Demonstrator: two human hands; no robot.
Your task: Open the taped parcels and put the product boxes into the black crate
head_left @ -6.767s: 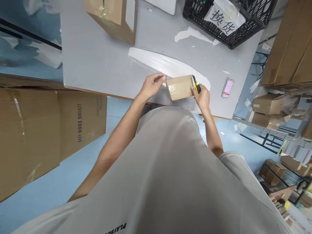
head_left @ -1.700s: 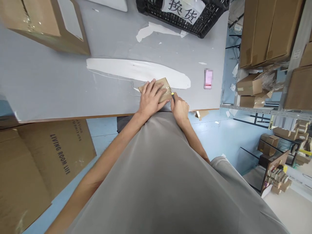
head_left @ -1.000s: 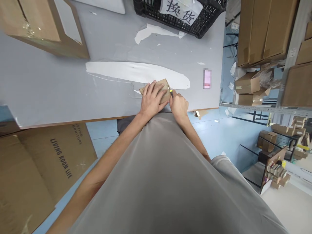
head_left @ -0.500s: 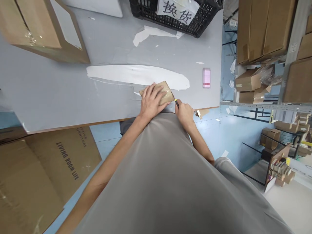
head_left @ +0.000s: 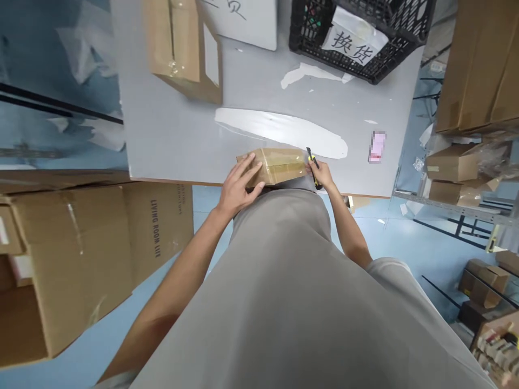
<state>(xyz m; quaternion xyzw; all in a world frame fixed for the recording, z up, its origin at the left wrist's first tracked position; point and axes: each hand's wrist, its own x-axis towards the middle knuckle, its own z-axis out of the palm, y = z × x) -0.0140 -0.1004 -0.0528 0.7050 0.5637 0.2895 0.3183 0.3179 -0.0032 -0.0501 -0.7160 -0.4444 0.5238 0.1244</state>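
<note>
A small cardboard box (head_left: 284,165) sealed with clear tape lies at the near edge of the grey table (head_left: 174,146), right in front of my body. At its left end is my left hand (head_left: 240,182), fingers over the top and thumb along the near side, gripping it. My right hand (head_left: 321,174) is closed around a black and yellow utility knife (head_left: 311,156), which points away from me. The fingertips of that hand meet the right end of the box. Whether the knife's blade is out I cannot tell.
Beyond the box lies a long white strip (head_left: 279,129). A pink item (head_left: 377,147) is to the right. At the back stand a larger carton (head_left: 182,54), a white panel (head_left: 247,24) and a black crate (head_left: 365,32). Big cardboard (head_left: 89,243) leans at lower left.
The small box has turned so that its long taped face shows. My left hand has slid to its left end. The knife has swung up from the box's edge, and the view has shifted left.
</note>
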